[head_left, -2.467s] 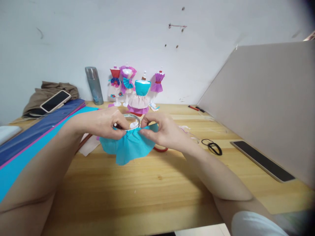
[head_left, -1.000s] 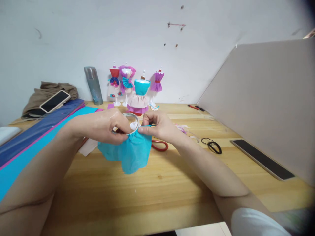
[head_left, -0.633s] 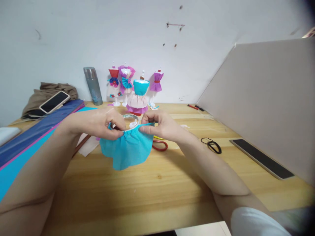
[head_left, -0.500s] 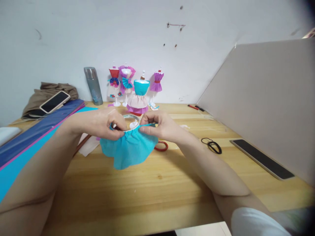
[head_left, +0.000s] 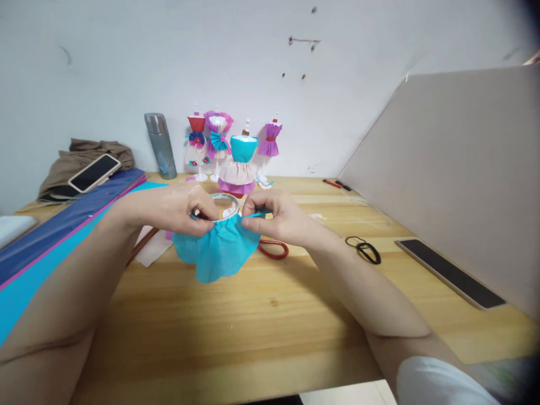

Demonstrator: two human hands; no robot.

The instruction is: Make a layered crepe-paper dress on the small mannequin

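A turquoise crepe paper strip (head_left: 219, 253) hangs between my hands, gathered into small folds along its top edge. My left hand (head_left: 185, 211) pinches that edge on the left, knuckles up. At its right end my right hand (head_left: 270, 216) has thumb and fingers closed on the paper. Just behind the folds stands a roll of tape (head_left: 228, 201), partly hidden by the paper. Red-handled scissors (head_left: 276, 249) lie under and beside my right hand, their blades out of sight. Beyond is a small dress form (head_left: 243, 152) in a turquoise top and tiered skirt.
Several more dressed forms (head_left: 270, 140) and a grey flask (head_left: 160, 146) stand by the wall. Coloured paper (head_left: 25, 287) and a phone (head_left: 95, 173) lie left. To the right are a black hair tie (head_left: 368, 251), a dark flat device (head_left: 449, 273) and a partition (head_left: 455, 169).
The turquoise paper has drawn in on the right and its lower edge sits a little higher, with more folds at the top. More of the scissors' handle shows.
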